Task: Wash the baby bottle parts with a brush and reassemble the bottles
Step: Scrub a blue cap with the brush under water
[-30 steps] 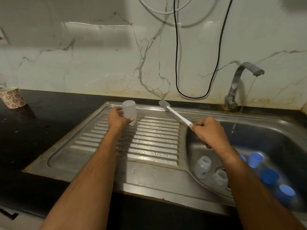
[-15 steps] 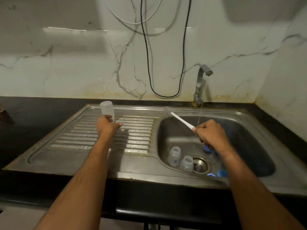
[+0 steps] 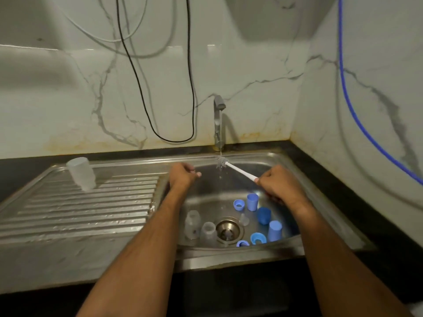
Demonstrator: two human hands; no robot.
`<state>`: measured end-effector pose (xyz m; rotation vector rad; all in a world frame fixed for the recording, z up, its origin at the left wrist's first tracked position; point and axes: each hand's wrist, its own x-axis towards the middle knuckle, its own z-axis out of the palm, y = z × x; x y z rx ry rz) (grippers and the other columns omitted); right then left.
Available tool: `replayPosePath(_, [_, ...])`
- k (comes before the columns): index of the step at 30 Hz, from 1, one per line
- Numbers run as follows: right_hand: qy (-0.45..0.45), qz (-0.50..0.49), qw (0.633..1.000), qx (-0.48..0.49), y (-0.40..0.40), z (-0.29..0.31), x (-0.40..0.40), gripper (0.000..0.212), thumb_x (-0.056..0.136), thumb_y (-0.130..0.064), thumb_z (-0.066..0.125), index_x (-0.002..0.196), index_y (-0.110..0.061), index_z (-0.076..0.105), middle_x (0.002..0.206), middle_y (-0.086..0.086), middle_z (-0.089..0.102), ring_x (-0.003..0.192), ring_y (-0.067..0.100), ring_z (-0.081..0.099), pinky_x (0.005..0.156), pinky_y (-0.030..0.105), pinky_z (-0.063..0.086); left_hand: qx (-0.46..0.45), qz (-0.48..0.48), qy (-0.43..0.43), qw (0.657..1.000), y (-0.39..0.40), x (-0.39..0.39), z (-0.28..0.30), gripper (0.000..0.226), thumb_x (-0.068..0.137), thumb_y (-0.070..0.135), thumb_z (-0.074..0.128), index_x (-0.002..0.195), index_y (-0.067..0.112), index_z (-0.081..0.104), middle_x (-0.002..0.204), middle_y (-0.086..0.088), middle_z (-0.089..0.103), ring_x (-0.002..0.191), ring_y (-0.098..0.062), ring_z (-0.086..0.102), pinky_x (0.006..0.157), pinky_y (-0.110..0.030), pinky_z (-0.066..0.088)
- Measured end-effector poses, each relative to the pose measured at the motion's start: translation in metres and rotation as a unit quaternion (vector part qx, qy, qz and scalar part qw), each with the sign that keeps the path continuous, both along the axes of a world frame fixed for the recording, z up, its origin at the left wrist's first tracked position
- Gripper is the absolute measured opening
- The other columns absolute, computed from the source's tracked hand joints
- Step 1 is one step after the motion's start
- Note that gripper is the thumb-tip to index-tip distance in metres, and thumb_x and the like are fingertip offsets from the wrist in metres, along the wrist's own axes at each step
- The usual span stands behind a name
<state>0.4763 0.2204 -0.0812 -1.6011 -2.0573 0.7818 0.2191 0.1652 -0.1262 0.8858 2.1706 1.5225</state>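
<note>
My right hand grips the white handle of a bottle brush. Its grey head is under the thin stream from the tap. My left hand hovers over the basin's left edge with fingers curled and nothing in it. A clear bottle cap stands upside down on the draining board, at its far left. In the basin lie two clear bottles, a clear teat, several blue caps and blue rings around the drain.
A black cable, white cables and a blue hose hang on the marble wall. Dark countertop borders the sink at the back and right. The right wall stands close to the basin.
My left hand set the clear cap down on the draining board and moved right to the basin. My right hand brought the brush head under the running tap. The view shifted right.
</note>
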Motion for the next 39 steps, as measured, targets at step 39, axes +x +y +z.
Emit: replayPosePath(39, [0.013,-0.028,0.999,-0.027,0.079,-0.025,0.006,0.025,0.087,-0.034,0.064,0.086,-0.010,0.070,0.082,0.012,0.069,0.073,0.029,0.065,0.072,0.038,0.057,-0.292,-0.258,0.245,0.888,0.135,0.064,-0.115,0.035,0.076,0.019,0.083,0.108,0.009,0.075,0.111,-0.009,0.072,0.104,-0.025,0.068,0.083,-0.027,0.051])
